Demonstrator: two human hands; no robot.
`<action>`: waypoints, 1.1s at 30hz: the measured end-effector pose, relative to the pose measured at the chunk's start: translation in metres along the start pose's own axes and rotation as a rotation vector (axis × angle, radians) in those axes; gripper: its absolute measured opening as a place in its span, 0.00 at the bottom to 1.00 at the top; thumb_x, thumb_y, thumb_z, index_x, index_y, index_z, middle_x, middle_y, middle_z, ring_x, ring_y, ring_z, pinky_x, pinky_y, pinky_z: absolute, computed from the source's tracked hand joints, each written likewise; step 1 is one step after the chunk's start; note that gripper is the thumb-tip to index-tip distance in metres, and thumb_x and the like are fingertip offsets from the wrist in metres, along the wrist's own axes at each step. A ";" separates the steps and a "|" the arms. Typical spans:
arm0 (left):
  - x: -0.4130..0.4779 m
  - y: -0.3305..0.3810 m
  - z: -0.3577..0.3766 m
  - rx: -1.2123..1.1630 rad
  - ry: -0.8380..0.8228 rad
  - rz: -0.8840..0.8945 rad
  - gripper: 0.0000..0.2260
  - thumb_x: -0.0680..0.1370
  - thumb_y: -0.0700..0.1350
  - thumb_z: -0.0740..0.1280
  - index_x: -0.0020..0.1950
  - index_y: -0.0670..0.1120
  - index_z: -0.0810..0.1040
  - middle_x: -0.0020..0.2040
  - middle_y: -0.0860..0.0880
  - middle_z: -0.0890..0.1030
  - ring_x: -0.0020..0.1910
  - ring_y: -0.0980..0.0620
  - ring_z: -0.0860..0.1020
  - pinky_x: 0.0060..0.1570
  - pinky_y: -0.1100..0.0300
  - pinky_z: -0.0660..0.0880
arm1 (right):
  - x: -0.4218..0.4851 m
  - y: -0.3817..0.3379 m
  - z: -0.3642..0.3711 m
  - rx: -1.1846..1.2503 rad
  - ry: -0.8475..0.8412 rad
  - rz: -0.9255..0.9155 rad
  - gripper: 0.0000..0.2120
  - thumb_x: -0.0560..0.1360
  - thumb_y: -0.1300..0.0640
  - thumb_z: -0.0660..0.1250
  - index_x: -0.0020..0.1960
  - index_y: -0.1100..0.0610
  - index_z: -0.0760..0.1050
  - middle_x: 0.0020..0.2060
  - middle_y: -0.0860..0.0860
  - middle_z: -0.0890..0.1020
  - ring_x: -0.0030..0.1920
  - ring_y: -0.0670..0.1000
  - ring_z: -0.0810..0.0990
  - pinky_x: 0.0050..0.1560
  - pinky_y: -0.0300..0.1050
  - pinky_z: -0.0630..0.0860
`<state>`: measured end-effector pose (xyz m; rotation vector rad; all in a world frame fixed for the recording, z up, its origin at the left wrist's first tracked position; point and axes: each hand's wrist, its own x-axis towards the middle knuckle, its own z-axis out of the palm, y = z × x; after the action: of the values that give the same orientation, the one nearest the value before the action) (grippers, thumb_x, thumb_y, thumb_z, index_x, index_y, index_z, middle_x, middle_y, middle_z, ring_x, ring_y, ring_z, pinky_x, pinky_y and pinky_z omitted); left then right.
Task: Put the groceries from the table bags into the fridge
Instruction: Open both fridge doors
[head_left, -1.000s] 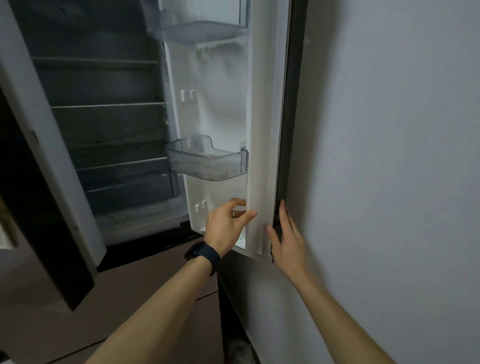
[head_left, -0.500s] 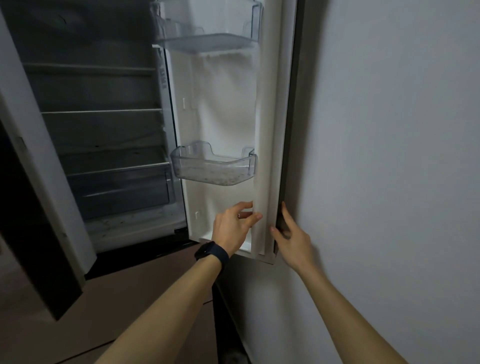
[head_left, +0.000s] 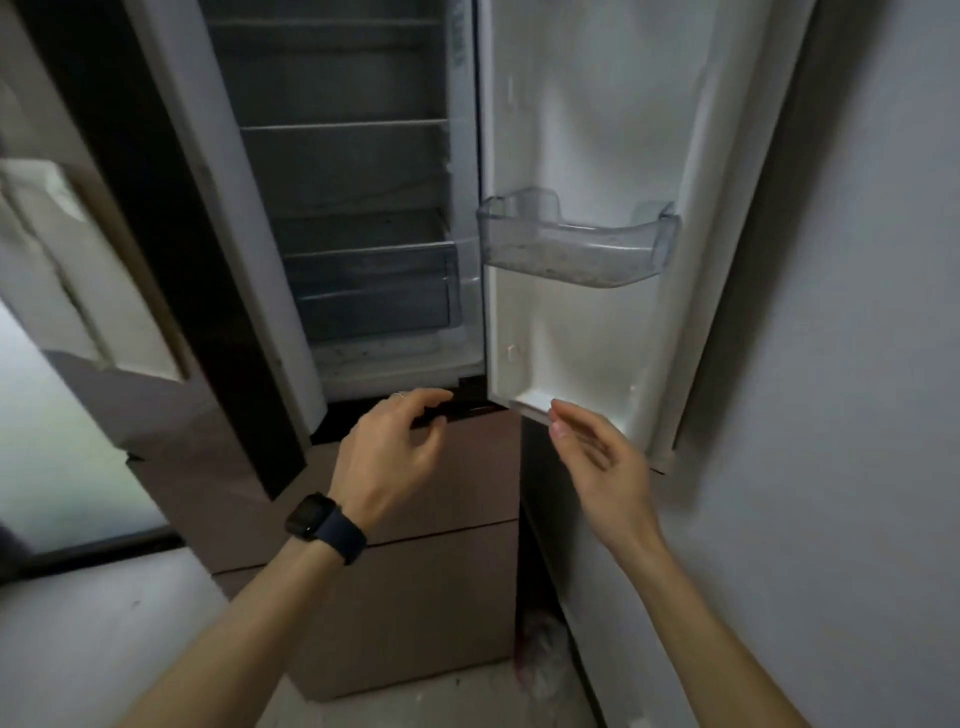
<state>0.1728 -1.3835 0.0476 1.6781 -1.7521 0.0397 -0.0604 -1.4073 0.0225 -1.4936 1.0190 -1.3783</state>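
Grey wall (head_left: 857, 364) is running right alongside the right door (head_left: 597, 130) of the fridge (head_left: 353, 171), and that door is now standing wide open, almost flat to it. Half a second ago I was gripping its white seal edge with my left hand (head_left: 389, 452); now that hand is coming away, hanging left of the door's bottom corner with fingers loosely curled, holding nothing. My right hand (head_left: 608, 467), which was lying flat along the door's outer edge, is now hovering under the door's bottom lip, fingers straight and close together. Whether the fingertips (head_left: 557, 415) are touching the lip I cannot tell; they are blurring. The clear door bin (head_left: 571, 249) is sitting above both hands. Left of the door, the fridge shelves are showing dim, and the crisper drawer (head_left: 369, 291) is hard to read. The door's top is running out of frame. Below the door, something pale on the floor (head_left: 540, 654) is too smeared to name.
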 end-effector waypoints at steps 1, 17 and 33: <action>-0.008 -0.018 -0.013 0.057 0.037 -0.022 0.14 0.80 0.50 0.66 0.66 0.56 0.75 0.58 0.55 0.80 0.55 0.56 0.77 0.50 0.56 0.78 | 0.003 0.001 0.017 -0.013 -0.042 -0.008 0.12 0.78 0.54 0.70 0.61 0.47 0.81 0.55 0.40 0.84 0.57 0.41 0.82 0.60 0.41 0.76; -0.008 -0.129 -0.167 0.107 0.573 -0.262 0.29 0.77 0.56 0.69 0.75 0.53 0.63 0.73 0.51 0.65 0.70 0.55 0.65 0.61 0.71 0.61 | 0.089 -0.028 0.273 -0.001 -0.401 -0.124 0.22 0.81 0.45 0.64 0.74 0.44 0.67 0.70 0.47 0.73 0.69 0.47 0.71 0.69 0.50 0.72; 0.004 -0.153 -0.161 0.139 0.516 -0.143 0.37 0.76 0.63 0.67 0.78 0.60 0.50 0.75 0.54 0.58 0.69 0.57 0.64 0.56 0.65 0.71 | 0.099 -0.042 0.311 0.030 -0.435 -0.179 0.33 0.77 0.34 0.61 0.76 0.30 0.49 0.79 0.40 0.57 0.78 0.49 0.58 0.75 0.62 0.63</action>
<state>0.3817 -1.3348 0.1044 1.6966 -1.2636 0.4947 0.2573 -1.4709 0.0801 -1.7938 0.6012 -1.1089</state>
